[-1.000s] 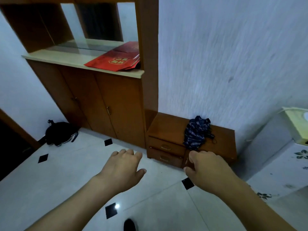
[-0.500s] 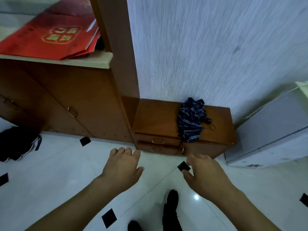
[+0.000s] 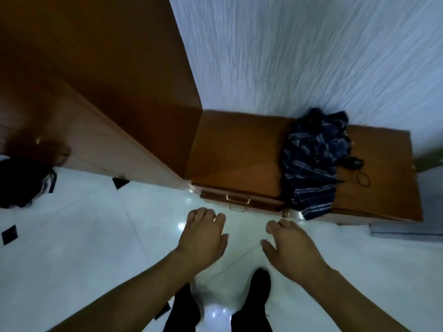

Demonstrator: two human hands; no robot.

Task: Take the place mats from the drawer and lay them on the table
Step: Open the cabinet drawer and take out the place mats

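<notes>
Hovering | left hand (image 3: 203, 238), right hand (image 3: 291, 248) spread, holding nothing | drawer (image 3: 237, 200) edge just ahead

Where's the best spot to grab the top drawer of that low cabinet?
The brass handle in the middle of the top drawer front, approached from the room side, hooking over its bar. It is a horizontal loop standing proud of the flat wood, probably the only grippable part. The left hand hovers closest.

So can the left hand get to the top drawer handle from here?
Probably yes: the left hand hovers open just short of the handle, with only floor between; the umbrella hangs further right.
</notes>
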